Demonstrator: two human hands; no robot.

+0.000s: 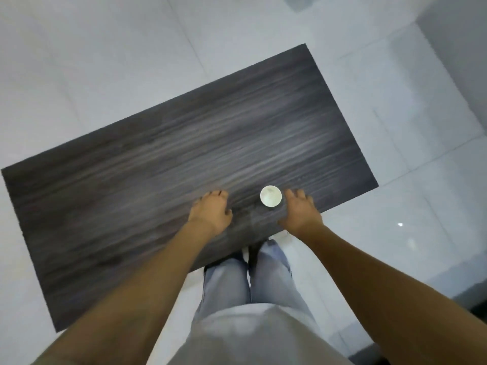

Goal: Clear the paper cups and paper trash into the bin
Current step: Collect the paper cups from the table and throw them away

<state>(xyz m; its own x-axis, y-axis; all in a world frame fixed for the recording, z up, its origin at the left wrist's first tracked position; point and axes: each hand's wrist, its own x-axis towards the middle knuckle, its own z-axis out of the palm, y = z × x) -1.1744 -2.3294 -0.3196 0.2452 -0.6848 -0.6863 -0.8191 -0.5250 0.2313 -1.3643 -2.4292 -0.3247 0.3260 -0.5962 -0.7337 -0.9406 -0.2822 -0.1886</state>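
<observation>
One white round paper cup [270, 196] stands upright on the dark grey wood-grain bench [163, 159], between two bare hands.

The cup sits near the bench's near edge, at about 5 o'clock on its top, mouth up; what is inside is too blurred to tell. The right hand [300, 213] hovers just beside it, at the cup's 4 o'clock, its fingers [297, 194] spread and straight, holding nothing; whether they touch the cup's wall cannot be told. The left hand [210, 212] lies at the cup's 9 o'clock, well apart from it, fingers loosely bent and holding nothing. One pale tiled floor [105, 61] surrounds the bench. Two legs in light blue jeans [263, 280] show below; the shoes are mostly hidden under the bench edge.
</observation>
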